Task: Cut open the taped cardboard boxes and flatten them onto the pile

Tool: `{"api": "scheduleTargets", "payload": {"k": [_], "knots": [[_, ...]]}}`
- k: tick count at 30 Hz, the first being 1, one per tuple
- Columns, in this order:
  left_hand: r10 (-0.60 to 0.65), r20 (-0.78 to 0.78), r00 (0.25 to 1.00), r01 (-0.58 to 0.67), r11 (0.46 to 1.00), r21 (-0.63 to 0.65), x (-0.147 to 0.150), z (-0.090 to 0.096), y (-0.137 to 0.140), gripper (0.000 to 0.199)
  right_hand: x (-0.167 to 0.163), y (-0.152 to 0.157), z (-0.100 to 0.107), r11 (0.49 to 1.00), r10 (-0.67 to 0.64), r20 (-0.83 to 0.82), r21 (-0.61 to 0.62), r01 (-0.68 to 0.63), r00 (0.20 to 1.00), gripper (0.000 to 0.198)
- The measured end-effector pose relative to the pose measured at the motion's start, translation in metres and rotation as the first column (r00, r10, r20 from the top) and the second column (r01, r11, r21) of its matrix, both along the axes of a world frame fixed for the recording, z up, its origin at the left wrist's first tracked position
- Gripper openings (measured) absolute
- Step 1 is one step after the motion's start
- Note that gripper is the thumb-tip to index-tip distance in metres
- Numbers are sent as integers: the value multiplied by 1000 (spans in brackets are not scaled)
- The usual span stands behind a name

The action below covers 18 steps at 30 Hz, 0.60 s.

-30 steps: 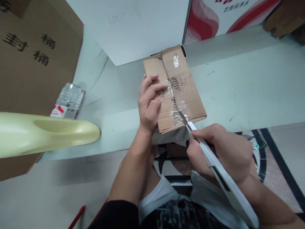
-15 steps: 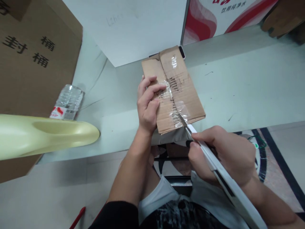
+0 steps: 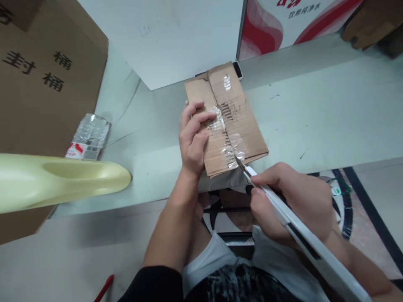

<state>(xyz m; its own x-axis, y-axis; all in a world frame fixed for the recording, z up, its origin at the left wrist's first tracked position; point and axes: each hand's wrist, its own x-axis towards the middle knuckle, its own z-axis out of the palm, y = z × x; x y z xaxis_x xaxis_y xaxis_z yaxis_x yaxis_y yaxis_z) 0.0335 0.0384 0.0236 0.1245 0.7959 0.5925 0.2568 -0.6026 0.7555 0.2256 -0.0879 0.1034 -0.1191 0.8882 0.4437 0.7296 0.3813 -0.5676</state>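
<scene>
A flattened piece of brown cardboard (image 3: pixel 248 130) with clear tape along its seam lies on the pale tabletop, its near end reaching the front edge. My left hand (image 3: pixel 193 138) grips its left side, fingers bent over the top face near the tape. In my right hand (image 3: pixel 296 201) is a white utility knife (image 3: pixel 280 207) with a dark slot in its body. The knife's blade touches the taped seam at the cardboard's near end. My right palm and part of the grip are hidden.
A crumpled clear bottle (image 3: pixel 90 136) lies at left beside a large carton (image 3: pixel 47 105). A pale yellow rounded object (image 3: pixel 78 182) juts in from the left. Behind stand a white box (image 3: pixel 176 42) and a red-and-white carton (image 3: pixel 267 31); a dark-edged device (image 3: pixel 237 70) peeks from behind the cardboard.
The knife tip has drawn slightly back towards me along the taped seam, and the knife's rear end has swung right. My left hand keeps its hold on the cardboard.
</scene>
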Motion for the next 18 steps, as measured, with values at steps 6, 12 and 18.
{"api": "scheduleTargets", "payload": {"k": [6, 12, 18], "knots": [[0, 23, 1000, 1, 1000, -15, 1, 2, -2, 47, 15, -6, 4, 993, 40, 47, -111, -35, 998, 15], [21, 15, 1000, -21, 1000, 14, 4, 2, -3, 49, 24, -9, 3, 999, 31, 9, 24, -31, 999, 18], [47, -41, 998, -45, 998, 40, 5, -2, -3, 52, 24, -3, 5, 995, 38, 53, 85, -42, 998, 19]]}}
